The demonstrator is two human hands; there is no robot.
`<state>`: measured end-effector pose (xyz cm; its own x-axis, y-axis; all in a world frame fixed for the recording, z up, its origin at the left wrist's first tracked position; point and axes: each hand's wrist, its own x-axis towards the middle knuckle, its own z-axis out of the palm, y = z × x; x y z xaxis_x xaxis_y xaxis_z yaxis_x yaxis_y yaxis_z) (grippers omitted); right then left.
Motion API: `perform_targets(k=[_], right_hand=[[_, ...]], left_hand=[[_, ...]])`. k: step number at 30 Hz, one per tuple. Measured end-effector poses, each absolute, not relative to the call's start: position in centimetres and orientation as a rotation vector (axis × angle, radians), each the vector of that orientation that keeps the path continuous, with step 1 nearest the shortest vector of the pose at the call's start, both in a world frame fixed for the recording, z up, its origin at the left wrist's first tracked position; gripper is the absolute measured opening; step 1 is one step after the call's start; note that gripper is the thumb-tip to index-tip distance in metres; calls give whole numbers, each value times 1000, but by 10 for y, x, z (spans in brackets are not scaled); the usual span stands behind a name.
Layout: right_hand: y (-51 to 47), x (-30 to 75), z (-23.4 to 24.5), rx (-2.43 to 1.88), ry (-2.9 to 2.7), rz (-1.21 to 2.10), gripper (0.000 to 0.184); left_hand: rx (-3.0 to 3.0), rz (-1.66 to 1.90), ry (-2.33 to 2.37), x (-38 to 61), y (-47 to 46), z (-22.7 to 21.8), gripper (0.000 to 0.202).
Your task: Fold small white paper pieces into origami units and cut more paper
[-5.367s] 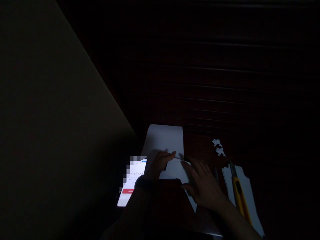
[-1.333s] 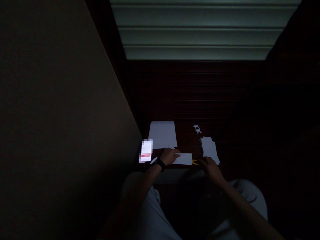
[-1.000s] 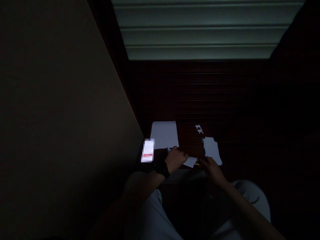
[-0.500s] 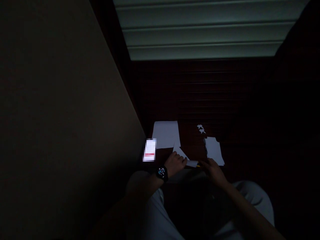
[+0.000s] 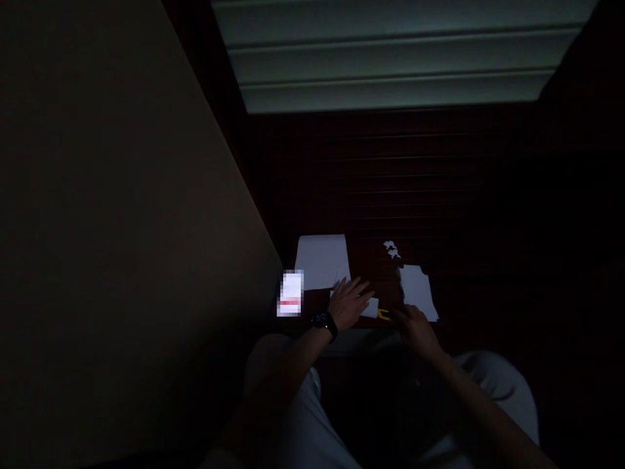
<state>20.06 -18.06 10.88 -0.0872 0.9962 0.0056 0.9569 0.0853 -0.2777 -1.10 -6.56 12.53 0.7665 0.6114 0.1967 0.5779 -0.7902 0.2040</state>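
The room is very dark. My left hand (image 5: 352, 301), with a dark watch on its wrist, lies flat with fingers spread on a small white paper piece (image 5: 370, 307) on a dark wooden table (image 5: 371, 273). My right hand (image 5: 414, 326) is closed at the table's near edge, its fingers round the end of a yellow utility knife (image 5: 383, 314). Only the knife's yellow tip shows beside the paper.
A white sheet (image 5: 322, 260) lies behind my left hand, a lit phone (image 5: 291, 294) at its left. Another white sheet (image 5: 417, 292) and small paper scraps (image 5: 391, 249) lie to the right. A beige wall (image 5: 122, 215) rises at left, slatted blinds (image 5: 385, 58) behind.
My left hand turned the small paper, lifted one end, then laid it down and flattened over it with fingers spread. My right hand stayed at the knife. Earlier the camera was much closer.
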Motion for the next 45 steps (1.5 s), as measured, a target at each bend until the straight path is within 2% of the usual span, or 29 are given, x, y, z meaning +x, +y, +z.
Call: perform_targets(k=[5,10,19,28,45], right_hand=[[-185,201,109,-1964,-2163,278,41],[-192,207,109,-1926,-2176,268,43],[-191,207,109,-1944,-2205,314,41],[-187,203,114,-1939,-2232,316,42],[-183,186,111,-1910,-2230,296,39]], left_hand=[[2797,371,1039,-3,-70,109,45],[2778,343,1107,-8,-60,98,44],[2814,352,927,1,-62,103,44],[2707,285,1043,6,-62,82,45],[2680,299,1100,7,-62,79,46]])
